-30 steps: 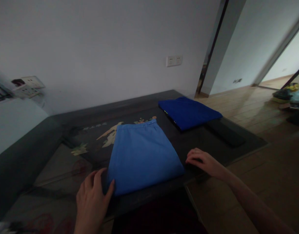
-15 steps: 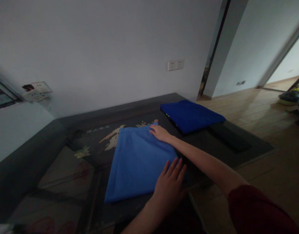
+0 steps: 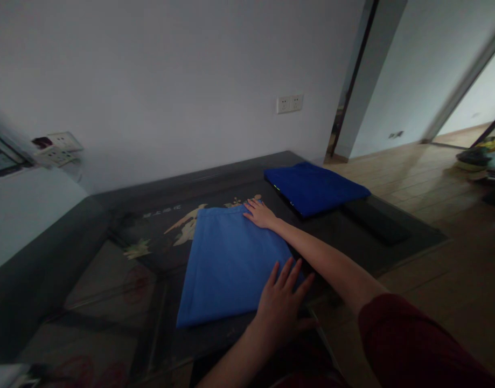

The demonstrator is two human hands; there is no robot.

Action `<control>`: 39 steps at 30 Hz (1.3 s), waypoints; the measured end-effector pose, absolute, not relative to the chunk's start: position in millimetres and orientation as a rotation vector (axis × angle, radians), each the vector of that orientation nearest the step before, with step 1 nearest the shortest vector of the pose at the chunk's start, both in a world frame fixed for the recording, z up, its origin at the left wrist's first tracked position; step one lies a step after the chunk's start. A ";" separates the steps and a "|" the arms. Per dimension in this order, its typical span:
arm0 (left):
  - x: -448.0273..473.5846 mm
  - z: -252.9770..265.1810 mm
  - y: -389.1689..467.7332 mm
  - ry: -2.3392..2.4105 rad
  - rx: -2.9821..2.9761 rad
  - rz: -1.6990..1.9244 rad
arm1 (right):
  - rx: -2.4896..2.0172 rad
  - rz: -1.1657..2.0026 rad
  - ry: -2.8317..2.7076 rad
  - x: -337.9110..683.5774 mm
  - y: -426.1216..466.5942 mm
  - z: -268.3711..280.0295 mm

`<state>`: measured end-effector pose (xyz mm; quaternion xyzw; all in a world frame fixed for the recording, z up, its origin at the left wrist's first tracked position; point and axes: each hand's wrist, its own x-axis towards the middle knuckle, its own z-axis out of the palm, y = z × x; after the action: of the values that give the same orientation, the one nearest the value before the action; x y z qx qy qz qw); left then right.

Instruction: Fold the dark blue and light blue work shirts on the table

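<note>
A light blue folded garment (image 3: 233, 264) with a stitched band along its far edge lies flat on the dark table. My right hand (image 3: 260, 213) rests open on the garment's far right corner, palm down with its fingers spread. Nearer to me, my left hand (image 3: 281, 296) is over the near right corner, fingers spread and stretched out. That hand covers part of the corner, and whether its palm presses on the cloth I cannot tell. Neither hand grips anything.
A dark blue folded cloth (image 3: 315, 188) lies at the table's far right, beside a long dark object (image 3: 376, 223). The table (image 3: 121, 210) has a bird and flower design and stands against a wall with sockets (image 3: 290, 103). Wooden floor (image 3: 417, 183) runs along the right.
My right hand has slid slightly outward at the far corner and its fingers have spread. The fingers of my left hand have spread wider. The view has shifted slightly.
</note>
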<state>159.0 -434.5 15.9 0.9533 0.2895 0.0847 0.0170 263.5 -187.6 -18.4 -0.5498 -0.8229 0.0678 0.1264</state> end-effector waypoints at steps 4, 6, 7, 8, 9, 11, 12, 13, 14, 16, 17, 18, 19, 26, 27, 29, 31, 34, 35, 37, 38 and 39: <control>158.0 18.2 -433.4 0.864 2.961 0.221 | -1.613 0.219 -2.413 263.4 -187.0 -16.4; 158.5 18.7 -433.8 0.853 2.942 0.220 | -1.629 0.218 -2.408 262.9 -186.7 -15.4; 159.1 18.8 -434.4 0.847 2.928 0.227 | -1.637 0.213 -2.403 262.5 -186.6 -15.0; 159.7 18.9 -435.1 0.843 2.911 0.237 | -1.643 0.205 -2.398 262.1 -186.5 -14.6; 160.2 19.0 -435.8 0.843 2.893 0.251 | -1.645 0.193 -2.394 261.6 -186.7 -14.3; 160.6 20.2 -436.9 0.846 2.847 0.293 | -1.638 0.161 -2.382 261.1 -187.9 -13.1; 160.0 21.6 -437.0 0.845 2.819 0.321 | -1.629 0.140 -2.369 261.1 -189.3 -12.1; 158.6 23.8 -436.6 0.842 2.787 0.352 | -1.617 0.112 -2.350 261.2 -191.0 -10.6; 156.4 26.7 -435.7 0.843 2.750 0.388 | -1.600 0.077 -2.327 261.4 -193.3 -8.5; 149.8 34.1 -432.5 0.877 2.679 0.467 | -1.545 -0.014 -2.280 261.0 -199.0 -2.8; 145.7 38.0 -430.4 0.923 2.652 0.500 | -1.510 -0.057 -2.264 259.9 -202.2 0.6; 141.5 41.2 -428.3 0.989 2.635 0.523 | -1.474 -0.087 -2.255 258.0 -205.4 4.0; 137.4 43.3 -426.4 1.068 2.630 0.533 | -1.439 -0.098 -2.262 255.2 -208.3 7.1; 126.0 16.7 -426.7 1.351 2.743 0.392 | -1.313 0.179 -2.574 224.3 -210.4 2.9; 126.3 11.6 -427.5 1.356 2.758 0.394 | -1.322 0.206 -2.588 221.9 -208.3 -0.7; 126.9 4.7 -428.5 1.357 2.781 0.396 | -1.336 0.225 -2.593 219.6 -204.4 -7.2; 127.2 1.7 -428.5 1.356 2.794 0.399 | -1.336 0.214 -2.590 219.6 -202.1 -11.4; 126.9 1.0 -428.2 1.364 2.795 0.405 | -1.338 0.191 -2.575 220.4 -202.2 -13.0; 126.8 1.1 -428.3 1.370 2.790 0.407 | -1.339 0.185 -2.568 220.5 -202.9 -12.8; 126.6 1.9 -428.6 1.375 2.781 0.414 | -1.339 0.173 -2.558 220.4 -204.6 -12.2; 126.8 2.7 -428.8 1.375 2.776 0.420 | -1.337 0.166 -2.553 220.2 -205.4 -12.1; 127.0 3.7 -429.0 1.375 2.769 0.425 | -1.333 0.160 -2.545 220.0 -206.0 -12.0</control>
<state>127.0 -429.0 3.7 0.8872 0.4406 0.1363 0.0105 220.0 -206.0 -12.0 -0.4593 -0.8768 0.0551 0.1315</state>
